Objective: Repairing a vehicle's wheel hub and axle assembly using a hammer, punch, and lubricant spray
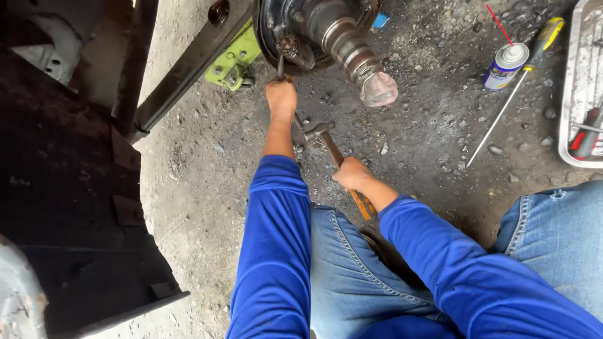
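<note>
Looking down, I see gravel floor (pixel 427 132) strewn with a spray can (pixel 505 66), a long yellow-handled screwdriver (pixel 515 88) and a metal tray (pixel 581 81) at the right edge. A plastic-capped axle shaft (pixel 352 50) juts out from the hub (pixel 295 31) just beside my work. My left hand (pixel 281 97) reaches straight forward, grip closed around a thin steel punch (pixel 281 66) set against the hub. My right hand (pixel 353 174), elbow bent, clasps a wooden-handled hammer (pixel 320 130), its head near the punch's lower end.
</note>
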